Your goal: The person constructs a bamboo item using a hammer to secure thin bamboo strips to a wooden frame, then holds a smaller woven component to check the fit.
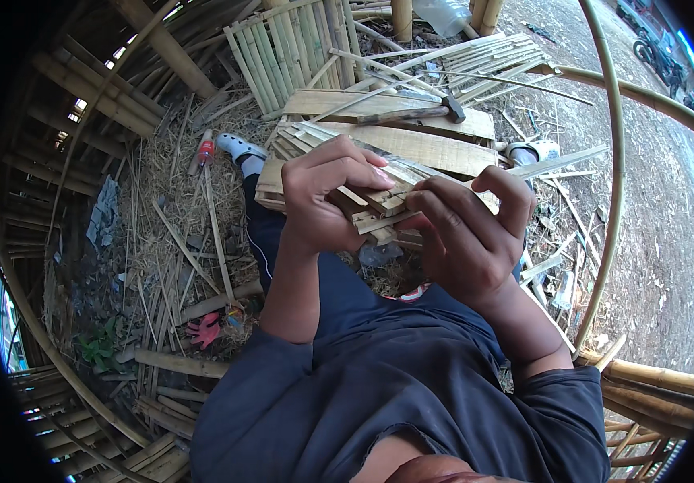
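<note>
Before me, the left hand [319, 196] and right hand [476, 235] clamp their fingers on bamboo strips [376, 222], probably light, stiff and splintery; better hold the flat sides.

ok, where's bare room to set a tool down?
Most room: grey ground right of the bent bamboo pole. Small patch: plank between hammer and right hand. Crowded: left side, with straw and bamboo strips; also beside the left hand, where slats pile up.
</note>
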Tool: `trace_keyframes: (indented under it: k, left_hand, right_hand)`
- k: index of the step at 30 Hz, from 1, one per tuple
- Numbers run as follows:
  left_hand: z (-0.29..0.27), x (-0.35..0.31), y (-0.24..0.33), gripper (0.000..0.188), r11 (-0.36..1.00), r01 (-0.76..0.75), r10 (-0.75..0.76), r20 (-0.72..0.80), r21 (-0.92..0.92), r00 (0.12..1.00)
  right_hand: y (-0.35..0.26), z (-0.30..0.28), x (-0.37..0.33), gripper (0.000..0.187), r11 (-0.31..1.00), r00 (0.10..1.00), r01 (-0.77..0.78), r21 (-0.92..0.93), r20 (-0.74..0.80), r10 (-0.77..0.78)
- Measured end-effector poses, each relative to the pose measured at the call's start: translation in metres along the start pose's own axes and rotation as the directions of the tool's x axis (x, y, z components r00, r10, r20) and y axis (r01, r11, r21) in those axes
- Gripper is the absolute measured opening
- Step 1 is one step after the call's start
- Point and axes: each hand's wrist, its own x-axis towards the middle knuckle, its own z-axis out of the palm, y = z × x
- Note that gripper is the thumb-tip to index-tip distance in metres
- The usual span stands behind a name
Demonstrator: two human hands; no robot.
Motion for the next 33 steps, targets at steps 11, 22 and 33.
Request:
trace_keyframes:
  k: [11, 22, 33]
  left_hand:
    - [0.005, 0.001, 0.003, 0.028, 0.999, -0.018, 0.019, -0.028, 0.028, 0.999]
    - [0.005, 0.002, 0.012, 0.025, 0.982, -0.089, 0.093, -0.014, 0.166, 0.996]
    - [0.005, -0.008, 0.013, 0.028, 0.948, -0.092, 0.109, -0.039, 0.305, 0.993]
  right_hand:
    - [-0.001, 0.003, -0.004, 0.031, 0.999, 0.999, -0.021, 0.036, -0.04, 0.022]
    - [-0.001, 0.01, -0.011, 0.032, 0.999, 0.993, -0.014, 0.049, -0.118, 0.02]
    - [0.007, -0.014, -0.001, 0.031, 1.0, 0.997, 0.013, 0.022, 0.075, -0.015]
